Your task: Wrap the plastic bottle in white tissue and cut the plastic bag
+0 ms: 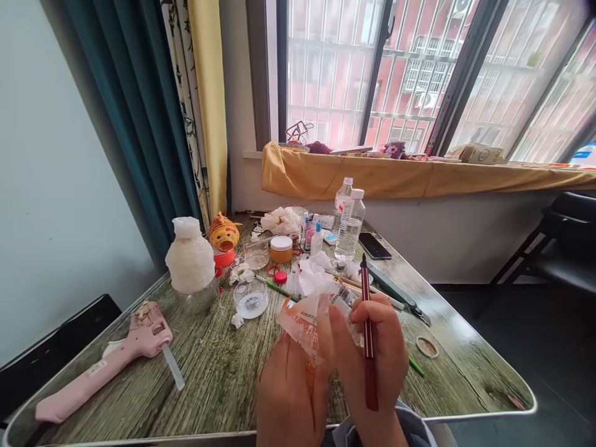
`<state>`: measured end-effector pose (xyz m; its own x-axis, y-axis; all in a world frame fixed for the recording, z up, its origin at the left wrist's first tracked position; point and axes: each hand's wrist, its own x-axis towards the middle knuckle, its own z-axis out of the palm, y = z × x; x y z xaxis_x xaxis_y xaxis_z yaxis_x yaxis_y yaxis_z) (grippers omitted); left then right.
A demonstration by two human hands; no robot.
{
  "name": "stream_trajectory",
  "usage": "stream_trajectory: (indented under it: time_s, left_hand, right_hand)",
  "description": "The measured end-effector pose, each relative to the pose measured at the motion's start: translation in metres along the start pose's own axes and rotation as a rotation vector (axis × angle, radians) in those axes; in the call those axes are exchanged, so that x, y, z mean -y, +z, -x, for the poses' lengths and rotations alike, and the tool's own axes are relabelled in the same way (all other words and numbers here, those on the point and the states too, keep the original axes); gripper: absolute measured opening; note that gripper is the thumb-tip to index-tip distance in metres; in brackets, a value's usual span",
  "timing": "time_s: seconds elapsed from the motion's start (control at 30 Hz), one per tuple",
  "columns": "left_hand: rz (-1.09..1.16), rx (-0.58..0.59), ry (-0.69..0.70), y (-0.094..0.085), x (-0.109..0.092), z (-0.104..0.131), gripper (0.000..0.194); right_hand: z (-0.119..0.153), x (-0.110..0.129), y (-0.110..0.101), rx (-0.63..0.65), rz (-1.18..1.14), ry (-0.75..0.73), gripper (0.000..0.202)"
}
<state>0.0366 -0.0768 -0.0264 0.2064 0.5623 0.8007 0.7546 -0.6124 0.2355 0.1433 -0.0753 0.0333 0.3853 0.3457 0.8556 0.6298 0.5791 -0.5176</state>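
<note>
Near the table's front edge, my left hand [291, 385] is closed on a crumpled clear wrapper [305, 323] with orange and red print. Right beside it, my right hand [379, 354] holds a dark red pen [367, 335], upright with its dark tip pointing up. The right thumb lies close to the wrapper. Behind the wrapper are white crumpled tissues [319, 273]. A clear round dish [251, 299] lies to the left of the hands.
A pink glue gun [112, 366] lies at the left by a white wrapped jar [190, 261]. Two clear bottles [349, 230], a phone [375, 246], an orange jar [282, 249] and a dark utility knife [395, 290] are farther back. A small ring [427, 347] lies right.
</note>
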Motion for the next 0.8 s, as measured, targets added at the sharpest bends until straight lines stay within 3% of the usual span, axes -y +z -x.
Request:
stream_trajectory:
  time_s: [0.2,0.8]
  left_hand:
    - [-0.09,-0.057,0.091,0.003,-0.002,-0.005,0.018]
    - [0.182,0.021,0.009,-0.008,-0.002,-0.003,0.027]
  right_hand:
    - [-0.002,-0.004,0.0,0.004,0.039,-0.049,0.02]
    - [-0.001,-0.009,0.0,0.1,-0.163,-0.042,0.031]
